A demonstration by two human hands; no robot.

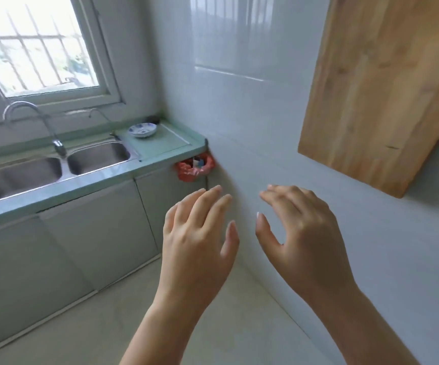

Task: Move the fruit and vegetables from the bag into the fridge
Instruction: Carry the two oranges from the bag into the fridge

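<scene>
My left hand [198,233] and my right hand [302,227] are raised side by side in front of a white tiled wall, palms down, fingers spread, holding nothing. No fridge, fruit or vegetables are in view. A red plastic bag [194,168] hangs at the end of the counter, beyond my left fingertips and apart from them; small items show inside it, too small to tell what they are.
A green counter [86,184] with a double steel sink [28,172] and tap [57,143] runs along the left under a window. A blue-patterned dish [142,129] sits near the corner. A wooden cutting board [378,93] hangs on the right wall. Grey cabinet doors stand below the counter.
</scene>
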